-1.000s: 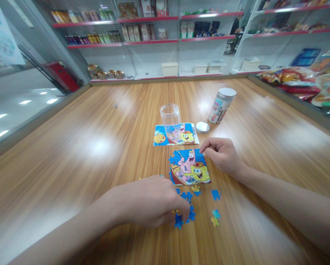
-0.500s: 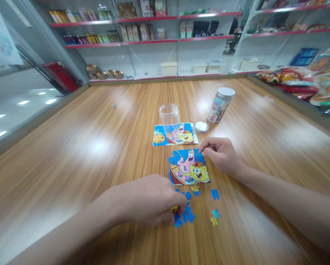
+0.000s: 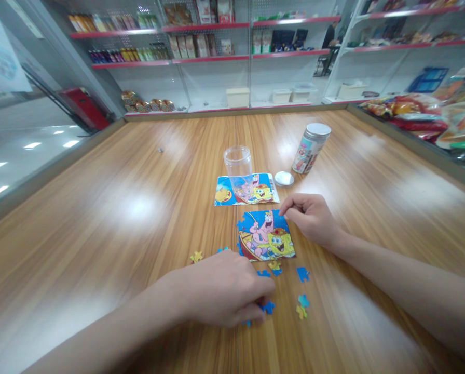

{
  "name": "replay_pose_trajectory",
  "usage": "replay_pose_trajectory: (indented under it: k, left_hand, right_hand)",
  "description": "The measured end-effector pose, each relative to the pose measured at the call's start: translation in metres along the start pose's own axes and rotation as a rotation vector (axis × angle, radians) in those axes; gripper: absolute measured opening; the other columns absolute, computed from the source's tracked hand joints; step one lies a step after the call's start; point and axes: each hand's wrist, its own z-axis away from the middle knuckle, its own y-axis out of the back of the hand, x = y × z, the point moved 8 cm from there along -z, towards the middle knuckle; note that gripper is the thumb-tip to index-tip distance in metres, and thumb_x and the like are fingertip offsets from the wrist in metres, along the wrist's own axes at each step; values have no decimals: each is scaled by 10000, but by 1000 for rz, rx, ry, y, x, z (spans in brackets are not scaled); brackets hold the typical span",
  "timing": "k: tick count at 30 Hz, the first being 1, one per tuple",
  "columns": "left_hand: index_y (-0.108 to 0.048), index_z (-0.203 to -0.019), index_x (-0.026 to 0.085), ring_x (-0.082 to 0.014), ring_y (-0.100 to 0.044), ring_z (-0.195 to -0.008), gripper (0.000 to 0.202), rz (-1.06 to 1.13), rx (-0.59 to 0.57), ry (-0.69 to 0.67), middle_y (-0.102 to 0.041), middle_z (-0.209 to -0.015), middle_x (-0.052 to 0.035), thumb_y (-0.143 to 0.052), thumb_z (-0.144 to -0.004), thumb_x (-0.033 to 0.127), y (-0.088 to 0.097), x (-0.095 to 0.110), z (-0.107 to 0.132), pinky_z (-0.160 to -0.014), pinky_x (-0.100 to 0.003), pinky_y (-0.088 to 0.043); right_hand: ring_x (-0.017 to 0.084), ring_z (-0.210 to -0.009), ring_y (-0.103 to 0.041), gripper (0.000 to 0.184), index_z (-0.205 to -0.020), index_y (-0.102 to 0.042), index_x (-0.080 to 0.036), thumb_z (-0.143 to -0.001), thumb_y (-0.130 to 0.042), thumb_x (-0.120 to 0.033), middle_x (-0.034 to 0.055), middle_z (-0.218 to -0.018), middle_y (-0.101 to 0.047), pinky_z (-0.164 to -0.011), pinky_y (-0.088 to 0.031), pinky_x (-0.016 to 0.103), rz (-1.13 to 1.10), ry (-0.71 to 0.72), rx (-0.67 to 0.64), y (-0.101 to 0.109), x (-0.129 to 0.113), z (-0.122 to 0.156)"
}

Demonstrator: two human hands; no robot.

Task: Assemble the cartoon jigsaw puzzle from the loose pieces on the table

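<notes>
A partly assembled jigsaw puzzle [image 3: 265,236] of cartoon characters in a boat lies on the wooden table, its left edge jagged. My right hand [image 3: 309,217] is loosely closed at its upper right corner, index fingertip against the edge; nothing shows inside the hand. Below the puzzle, my left hand [image 3: 230,288] reaches palm down over loose blue pieces [image 3: 269,307], its fingers curled together; what they grip, if anything, is hidden. Nearby lie a yellow-blue piece [image 3: 275,267], a blue piece [image 3: 303,274], a teal-and-yellow pair [image 3: 302,306] and a yellow piece [image 3: 196,257].
Behind the puzzle lies a printed picture sheet [image 3: 224,196], with a clear plastic jar [image 3: 238,163] standing by it. A white round lid [image 3: 284,179] and a labelled canister [image 3: 310,148] are to the right. Snack bags [image 3: 415,117] and stocked shelves [image 3: 209,59] border the table.
My left hand has moved slightly right over the loose pieces. Yellow and blue pieces that it hid now show beyond its wrist. My right hand and the puzzle have stayed put.
</notes>
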Motion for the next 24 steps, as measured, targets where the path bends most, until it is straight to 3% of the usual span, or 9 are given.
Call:
replay_pose_trajectory:
  k: [7, 11, 18, 24]
  left_hand:
    - [-670, -946, 246, -181, -678, -680, 74, 1, -36, -21, -709, -756, 7, -652, -877, 225, -1, -1, 3, -540, -282, -379]
    - [-668, -909, 225, -176, -661, -662, 42, -10, -19, 31, -700, -737, -3, -635, -887, 236, 4, -3, 3, -552, -274, -383]
    - [-647, -846, 183, -200, -658, -637, 407, -71, -14, 130, -692, -732, -39, -679, -845, 590, 2, -5, -1, -503, -278, -338]
    - [-661, -861, 183, -222, -667, -649, 210, -65, -39, 196, -699, -749, -42, -712, -839, 385, 1, -4, -2, -523, -292, -398]
  right_hand:
    - [77, -443, -338, 185, -659, -677, -132, -741, -513, -161, -27, -484, -466, -442, -211, 233, 28, -15, -4, 0, 1, 0]
    - [77, -440, -334, 186, -661, -677, -132, -743, -513, -164, -31, -478, -455, -437, -206, 233, 19, -14, -8, -1, 1, 1]
    - [73, -437, -328, 192, -659, -679, -127, -741, -510, -165, -33, -472, -448, -434, -202, 230, 24, -7, -8, -1, 1, 0]
    - [74, -441, -334, 190, -663, -681, -129, -740, -510, -159, -33, -476, -455, -435, -207, 229, 25, -1, -10, -1, 0, 1]
